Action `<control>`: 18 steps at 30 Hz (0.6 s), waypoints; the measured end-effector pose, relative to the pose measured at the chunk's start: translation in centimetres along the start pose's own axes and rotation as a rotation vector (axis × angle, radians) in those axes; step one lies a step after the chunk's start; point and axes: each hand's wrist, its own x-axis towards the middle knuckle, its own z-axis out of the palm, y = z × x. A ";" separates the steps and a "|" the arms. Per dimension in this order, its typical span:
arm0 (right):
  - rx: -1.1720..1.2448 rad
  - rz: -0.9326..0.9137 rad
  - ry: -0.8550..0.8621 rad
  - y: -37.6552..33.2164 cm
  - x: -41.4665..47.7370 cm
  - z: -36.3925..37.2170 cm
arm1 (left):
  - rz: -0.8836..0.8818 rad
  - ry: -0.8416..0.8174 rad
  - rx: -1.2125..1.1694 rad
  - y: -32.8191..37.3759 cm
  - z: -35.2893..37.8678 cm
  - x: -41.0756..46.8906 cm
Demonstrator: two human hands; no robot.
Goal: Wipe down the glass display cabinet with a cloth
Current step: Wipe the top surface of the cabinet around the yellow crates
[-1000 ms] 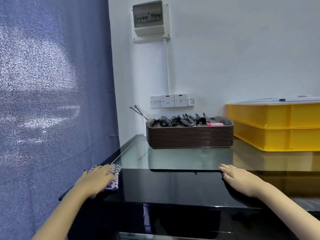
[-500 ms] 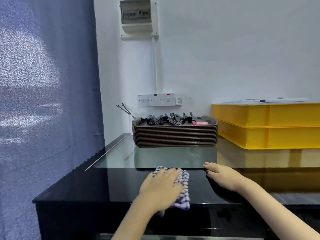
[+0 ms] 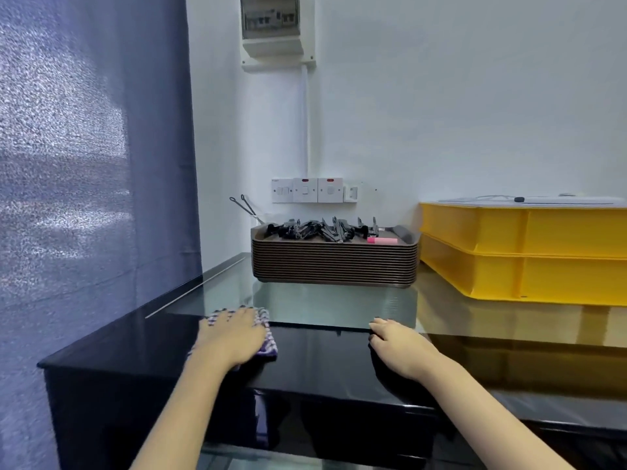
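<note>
Left hand (image 3: 234, 337) presses flat, fingers straight, on the cloth (image 3: 268, 347) at the cabinet top's (image 3: 322, 361) front strip, left of middle. Right hand (image 3: 397, 347) rests relaxed and empty to its right. Most glass probably left to wipe lies behind, toward the trays (image 3: 334, 262).

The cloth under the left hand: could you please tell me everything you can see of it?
The cloth is a small checked rag, purple-blue and white, and looks like soft woven fabric. It lies flattened on the glossy top of the cabinet, across the line where the black front band meets the clear glass. The left hand presses on it with straight fingers and covers most of it, so only its far edge, left corner and right side show. Nothing else touches it.
</note>
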 end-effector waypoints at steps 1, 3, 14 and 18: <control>-0.005 -0.025 -0.014 0.0 -0.1 -0.2 | 0.087 0.001 -0.011 2.5 0.2 -1.5; -0.054 -0.085 -0.067 0.8 -0.7 -0.8 | 0.253 0.009 -0.026 6.3 0.8 -4.8; -0.131 -0.119 -0.145 10.0 -7.1 -4.3 | 0.063 -0.185 -0.070 -3.4 0.4 3.0; -0.095 -0.121 -0.117 9.9 -7.0 -4.2 | -0.151 -0.180 -0.024 -4.2 1.0 8.6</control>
